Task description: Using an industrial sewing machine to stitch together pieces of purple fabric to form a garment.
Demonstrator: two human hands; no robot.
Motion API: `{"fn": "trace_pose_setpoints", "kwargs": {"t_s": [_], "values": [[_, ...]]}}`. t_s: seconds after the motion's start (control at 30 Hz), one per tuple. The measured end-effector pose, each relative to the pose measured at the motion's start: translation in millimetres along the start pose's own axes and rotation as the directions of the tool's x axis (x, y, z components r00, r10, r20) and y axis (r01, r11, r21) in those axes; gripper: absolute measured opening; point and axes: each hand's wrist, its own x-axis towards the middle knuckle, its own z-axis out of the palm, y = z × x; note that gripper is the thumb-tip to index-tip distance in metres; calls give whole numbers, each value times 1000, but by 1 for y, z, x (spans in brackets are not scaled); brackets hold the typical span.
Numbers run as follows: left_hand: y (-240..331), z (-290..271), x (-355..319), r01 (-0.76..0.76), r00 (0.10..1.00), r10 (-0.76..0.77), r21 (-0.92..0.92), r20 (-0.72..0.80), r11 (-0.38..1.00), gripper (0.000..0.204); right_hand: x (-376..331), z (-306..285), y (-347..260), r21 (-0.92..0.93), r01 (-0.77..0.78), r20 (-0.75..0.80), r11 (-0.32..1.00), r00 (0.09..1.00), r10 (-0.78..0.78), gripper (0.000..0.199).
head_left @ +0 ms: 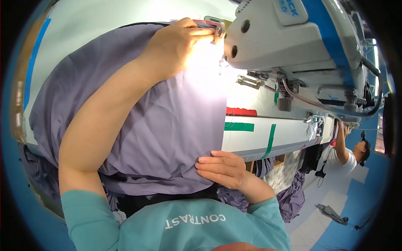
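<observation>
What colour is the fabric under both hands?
Grey-purple, plain fabric, clearest in the head view.

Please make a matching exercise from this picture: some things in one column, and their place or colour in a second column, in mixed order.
Things:
1. left hand
2. right hand
3. tape strips
4. sewing machine

Descriptions:
A. green, on the white table
B. pinching the near edge of the grey-purple fabric
C. white with blue
D. pressing the fabric down beside the machine's needle area

Pairs: 1-D, 2-B, 3-A, 4-C
</observation>
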Motion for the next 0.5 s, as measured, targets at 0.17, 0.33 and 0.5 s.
{"fn": "trace_pose_setpoints", "kwargs": {"t_s": [0.17, 0.33, 0.5], "values": [[-4, -12, 2, -51, 997, 47, 70, 55, 996, 26, 4, 6, 2, -78, 55, -33, 995, 998, -58, 17], [77, -25, -13, -110, 986, 108, 5, 127, 994, 38, -10, 0, 2, -160, 30, -136, 987, 989, -52, 15], [134, -30, -59, 55, 903, -26, -56, 429, 997, 76, -14, 23, 5, -110, 98, -229, 989, 966, -121, 19]]}}
